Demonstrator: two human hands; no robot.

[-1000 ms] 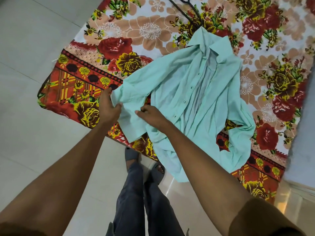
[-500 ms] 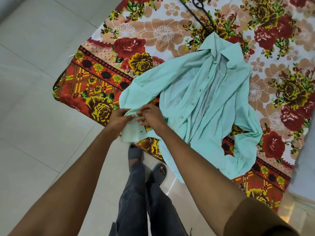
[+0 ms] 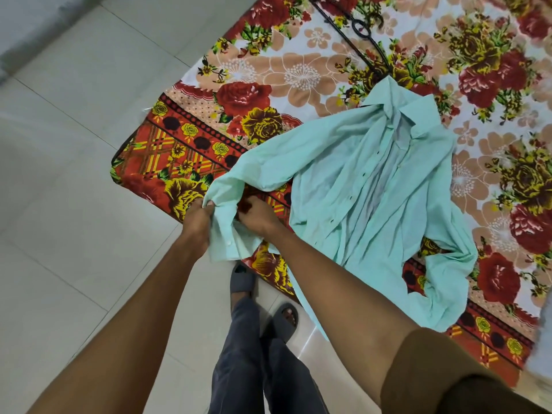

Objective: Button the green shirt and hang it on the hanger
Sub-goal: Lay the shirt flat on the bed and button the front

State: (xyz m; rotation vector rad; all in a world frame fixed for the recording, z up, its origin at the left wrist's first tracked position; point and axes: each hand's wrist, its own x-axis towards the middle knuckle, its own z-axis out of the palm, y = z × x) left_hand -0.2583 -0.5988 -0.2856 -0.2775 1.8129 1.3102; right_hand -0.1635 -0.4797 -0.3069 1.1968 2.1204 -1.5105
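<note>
Left hand (image 3: 198, 218): fingers curled, pinching cloth at its twelve o'clock edge. Right hand (image 3: 258, 216): at three o'clock of the left, fingers curled into cloth. Both forearms extended forward.

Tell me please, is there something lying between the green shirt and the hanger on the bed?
Nothing visible does. The black hanger lies on the floral bedsheet just beyond the collar of the green shirt, with only bare sheet around it. Both hands, left hand and right hand, hold the shirt's sleeve cuff.
</note>
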